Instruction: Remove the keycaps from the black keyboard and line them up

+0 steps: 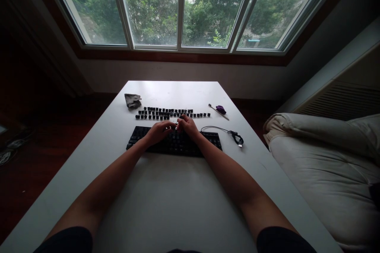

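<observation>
A black keyboard (139, 136) lies across the middle of the white table (178, 205). Both my hands hover over its far edge, close together. My left hand (160, 131) has its fingers curled in a pinch. My right hand (187, 124) is closed around a thin wire tool whose tip sticks up between the hands. What the fingers pinch is too small to name. Beyond the keyboard, several loose black keycaps (166, 113) sit in rows.
A grey crumpled cloth (132, 100) lies at the far left of the table. A small brush with a purple item (219, 110) lies at the far right. The keyboard's black cable (234, 135) curls to the right. A white cushioned seat (326, 166) stands beside the table.
</observation>
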Demonstrator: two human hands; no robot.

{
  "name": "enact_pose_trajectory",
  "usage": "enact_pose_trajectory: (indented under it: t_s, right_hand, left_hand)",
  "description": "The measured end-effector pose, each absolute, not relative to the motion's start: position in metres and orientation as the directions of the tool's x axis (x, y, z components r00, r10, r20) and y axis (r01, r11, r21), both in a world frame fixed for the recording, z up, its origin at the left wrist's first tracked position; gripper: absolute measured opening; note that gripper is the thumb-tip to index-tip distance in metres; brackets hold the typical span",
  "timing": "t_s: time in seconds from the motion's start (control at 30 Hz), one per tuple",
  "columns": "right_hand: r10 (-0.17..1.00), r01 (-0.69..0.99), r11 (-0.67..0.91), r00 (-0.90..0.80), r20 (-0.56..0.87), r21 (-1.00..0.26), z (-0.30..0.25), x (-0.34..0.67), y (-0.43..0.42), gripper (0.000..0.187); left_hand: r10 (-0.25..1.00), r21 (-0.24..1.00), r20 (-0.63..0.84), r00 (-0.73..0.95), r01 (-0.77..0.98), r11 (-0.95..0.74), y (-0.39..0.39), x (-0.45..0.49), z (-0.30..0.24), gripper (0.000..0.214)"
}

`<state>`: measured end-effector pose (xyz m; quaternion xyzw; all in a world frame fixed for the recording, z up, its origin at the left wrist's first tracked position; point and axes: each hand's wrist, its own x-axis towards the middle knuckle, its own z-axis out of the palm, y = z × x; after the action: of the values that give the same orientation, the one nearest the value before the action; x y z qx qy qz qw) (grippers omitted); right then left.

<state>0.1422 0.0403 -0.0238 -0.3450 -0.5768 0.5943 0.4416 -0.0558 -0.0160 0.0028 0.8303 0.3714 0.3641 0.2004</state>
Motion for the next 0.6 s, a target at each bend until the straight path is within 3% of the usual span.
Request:
enact_pose_trajectory:
  t_s: [0.17,0.33,0.6]
  right_hand:
    - [0.944,-0.102,0.092,-0.307,0.119,-0.990,-0.020,0.143,0.040,0.026]
    - [0.973,-0.107,0.097,-0.201,0.117,-0.990,-0.020,0.144,0.042,0.026]
    - [0.979,-0.098,0.119,-0.152,0.133,-0.988,-0.022,0.145,0.043,0.027]
  left_hand:
    - [0.784,0.641,0.528,0.326,0.453,-0.620,-0.012,-0.057,0.006,0.020]
    - [0.825,0.614,0.523,0.213,0.577,-0.538,0.007,-0.064,0.004,0.020]
    - [0.839,0.335,0.466,0.281,0.822,-0.461,0.048,-0.054,-0.003,0.018]
